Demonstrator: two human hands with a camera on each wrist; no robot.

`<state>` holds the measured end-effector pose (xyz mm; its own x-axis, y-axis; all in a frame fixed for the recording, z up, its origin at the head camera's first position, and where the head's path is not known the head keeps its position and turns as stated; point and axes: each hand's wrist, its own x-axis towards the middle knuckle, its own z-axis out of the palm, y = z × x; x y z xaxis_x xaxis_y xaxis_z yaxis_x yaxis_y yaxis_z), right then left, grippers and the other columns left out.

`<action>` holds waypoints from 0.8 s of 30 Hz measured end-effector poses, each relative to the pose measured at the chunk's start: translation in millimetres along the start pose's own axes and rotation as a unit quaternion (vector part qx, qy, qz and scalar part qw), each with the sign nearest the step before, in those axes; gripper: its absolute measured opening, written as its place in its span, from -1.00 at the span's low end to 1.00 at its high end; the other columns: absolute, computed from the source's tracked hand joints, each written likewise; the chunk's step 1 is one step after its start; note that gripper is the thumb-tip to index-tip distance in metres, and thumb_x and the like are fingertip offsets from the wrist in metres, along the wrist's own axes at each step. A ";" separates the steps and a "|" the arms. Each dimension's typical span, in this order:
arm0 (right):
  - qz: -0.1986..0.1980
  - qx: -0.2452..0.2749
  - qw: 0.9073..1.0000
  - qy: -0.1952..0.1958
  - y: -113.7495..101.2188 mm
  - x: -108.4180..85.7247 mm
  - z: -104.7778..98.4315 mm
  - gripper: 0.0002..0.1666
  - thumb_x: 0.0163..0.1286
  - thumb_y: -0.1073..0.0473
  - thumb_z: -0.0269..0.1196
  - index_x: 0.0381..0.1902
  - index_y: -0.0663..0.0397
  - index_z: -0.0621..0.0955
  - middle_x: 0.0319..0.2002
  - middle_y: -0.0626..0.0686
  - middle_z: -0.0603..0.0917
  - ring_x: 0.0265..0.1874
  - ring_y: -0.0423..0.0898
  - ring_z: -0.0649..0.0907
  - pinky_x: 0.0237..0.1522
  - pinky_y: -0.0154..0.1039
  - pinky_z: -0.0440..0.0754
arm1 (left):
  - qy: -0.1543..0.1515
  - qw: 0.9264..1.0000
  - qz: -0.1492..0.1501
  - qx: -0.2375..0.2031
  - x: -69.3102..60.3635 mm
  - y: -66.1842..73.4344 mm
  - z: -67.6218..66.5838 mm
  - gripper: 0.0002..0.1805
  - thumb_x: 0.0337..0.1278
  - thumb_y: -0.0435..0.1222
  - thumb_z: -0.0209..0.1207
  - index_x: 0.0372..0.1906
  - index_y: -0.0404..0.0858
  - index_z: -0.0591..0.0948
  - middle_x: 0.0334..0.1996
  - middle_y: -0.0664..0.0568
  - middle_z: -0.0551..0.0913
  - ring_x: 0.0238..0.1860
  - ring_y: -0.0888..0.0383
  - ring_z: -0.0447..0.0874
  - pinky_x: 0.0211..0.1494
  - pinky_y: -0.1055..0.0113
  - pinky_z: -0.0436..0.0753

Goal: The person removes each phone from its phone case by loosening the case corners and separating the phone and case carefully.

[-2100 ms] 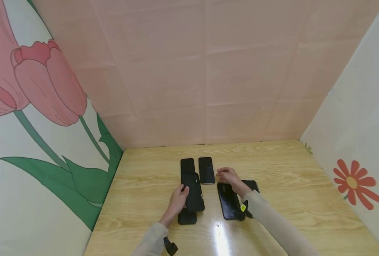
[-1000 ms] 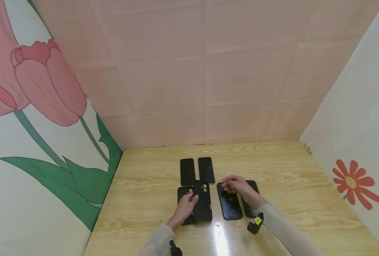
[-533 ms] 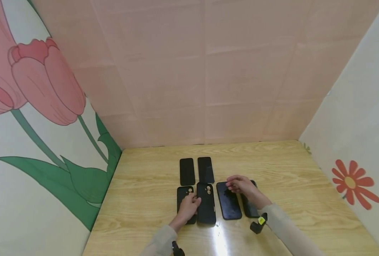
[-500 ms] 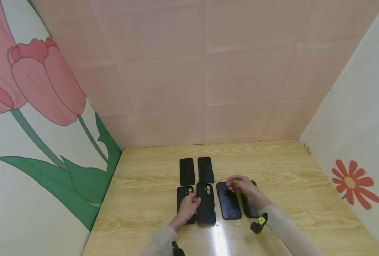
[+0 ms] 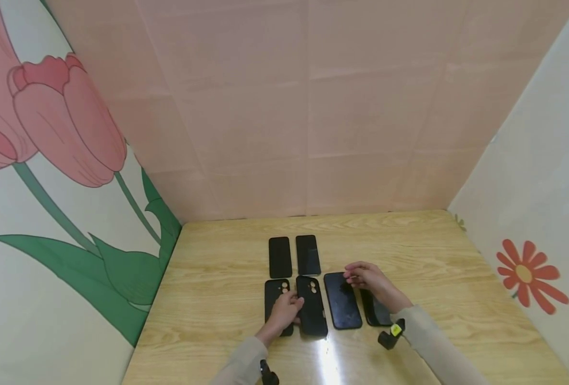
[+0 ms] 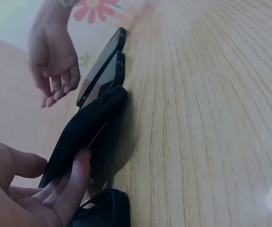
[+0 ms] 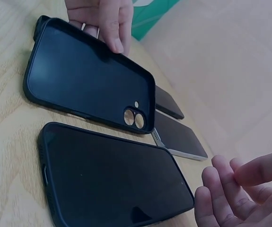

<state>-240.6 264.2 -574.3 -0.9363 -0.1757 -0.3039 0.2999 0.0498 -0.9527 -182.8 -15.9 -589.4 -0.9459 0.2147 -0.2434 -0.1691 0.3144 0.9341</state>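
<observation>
My left hand [image 5: 282, 311] pinches the left edge of a black phone case [image 5: 314, 315] between thumb and fingers. In the right wrist view this case [image 7: 88, 75] stands tilted on its side, hollow inside, with camera cutouts at one end. A second black phone case [image 5: 272, 293] lies partly under my left hand. My right hand [image 5: 373, 282] hovers with loosely bent fingers and holds nothing. Just below and left of it lies a phone in a dark case [image 5: 343, 309], screen up. Another dark-cased phone [image 5: 376, 313] is partly hidden by the right wrist.
Two dark phones [image 5: 280, 258] lie side by side behind the cases. The wooden tabletop [image 5: 217, 299] meets a pink back wall [image 5: 308, 133]. Walls with printed flowers stand at left and right.
My left hand has carried its case rightward off the other case and the back-left phone, and its left edge now tips up. My right hand has shifted right and slightly nearer.
</observation>
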 end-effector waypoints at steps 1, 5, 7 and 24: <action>0.002 0.001 1.000 0.002 0.1 0.1 0.2 -0.68 0.55 0.37 -0.05 0.11 0.52 0.45 -0.23 0.11 0.69 -0.25 -0.01 0.68 -0.11 -0.09 0.62 | -0.003 1.000 -0.002 -0.003 0.0 0.4 0.2 -0.51 0.45 -0.35 0.07 0.29 -0.61 0.35 0.01 -0.35 0.63 -0.20 -0.11 0.73 -0.35 0.17 0.70; 0.001 0.002 1.000 0.001 2.4 0.8 0.4 -0.68 0.55 0.36 -0.05 0.11 0.52 0.46 -0.23 0.12 0.69 -0.25 -0.01 0.68 -0.11 -0.10 0.62 | -0.008 1.000 -0.004 -0.013 0.2 1.8 0.9 -0.51 0.45 -0.36 0.06 0.30 -0.62 0.33 -0.01 -0.36 0.63 -0.18 -0.13 0.73 -0.33 0.16 0.71; -0.001 0.001 1.000 0.000 4.1 1.4 0.3 -0.67 0.54 0.38 -0.04 0.12 0.54 0.45 -0.22 0.13 0.70 -0.24 -0.02 0.68 -0.12 -0.11 0.62 | -0.006 1.000 -0.001 -0.021 0.3 2.3 1.2 -0.51 0.45 -0.37 0.05 0.29 -0.62 0.34 0.00 -0.37 0.63 -0.19 -0.14 0.72 -0.33 0.16 0.71; 0.011 0.000 1.000 0.012 5.4 3.4 3.4 -0.67 0.55 0.36 -0.04 0.12 0.51 0.46 -0.22 0.13 0.70 -0.24 -0.02 0.69 -0.10 -0.12 0.63 | 0.010 0.999 0.016 0.048 -2.3 7.4 0.0 -0.56 0.46 -0.34 0.02 0.28 -0.53 0.42 0.05 -0.36 0.61 -0.19 -0.08 0.74 -0.28 0.24 0.70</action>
<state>-241.5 260.5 -580.5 -0.9335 -0.1511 -0.3251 0.3206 0.0536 -0.9457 -181.9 -14.1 -582.0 -0.9560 0.2073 -0.2075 -0.1124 0.3944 0.9120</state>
